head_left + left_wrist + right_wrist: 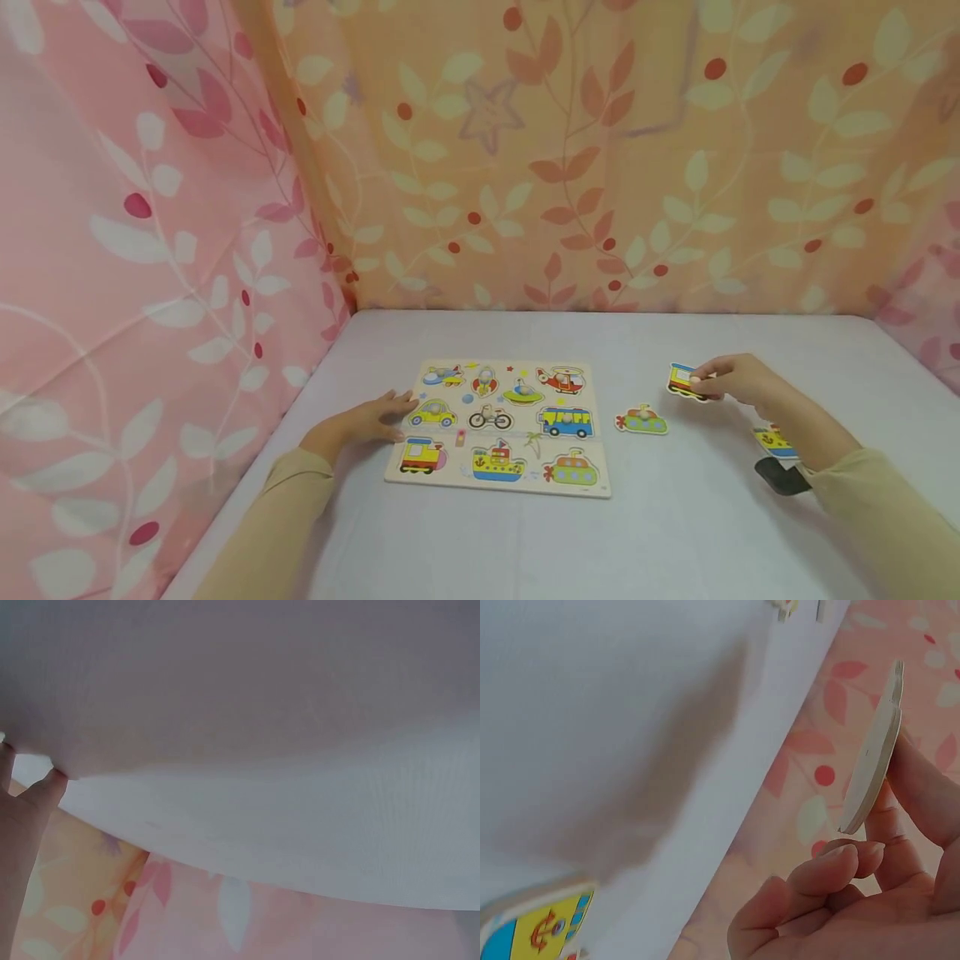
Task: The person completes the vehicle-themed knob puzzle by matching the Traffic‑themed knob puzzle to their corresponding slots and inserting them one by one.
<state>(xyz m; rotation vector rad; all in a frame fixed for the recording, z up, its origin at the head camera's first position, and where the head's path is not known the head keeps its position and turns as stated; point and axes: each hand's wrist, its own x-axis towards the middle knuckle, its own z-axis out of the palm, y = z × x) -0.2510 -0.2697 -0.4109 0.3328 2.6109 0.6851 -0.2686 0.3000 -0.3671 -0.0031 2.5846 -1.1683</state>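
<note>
My right hand [742, 382] pinches the train puzzle piece [681, 380] by its knob, lifted above the table. In the right wrist view the train piece [874, 765] appears edge-on, its plain wooden back showing. My left hand [371, 417] has its fingers spread at the left edge of the wooden puzzle board [517, 493]. Knobbed vehicle pieces sit in the board's upper two rows. Its bottom row shows train, ship and submarine pictures without knobs. A submarine piece [642, 421] lies right of the board. Partly hidden by the right forearm is a ship piece [776, 439].
A dark object [782, 477] shows beside the right wrist; its kind is unclear. The white-covered table [480, 550] meets a floral curtain [487, 167] at the back and a pink one [150, 292] at the left.
</note>
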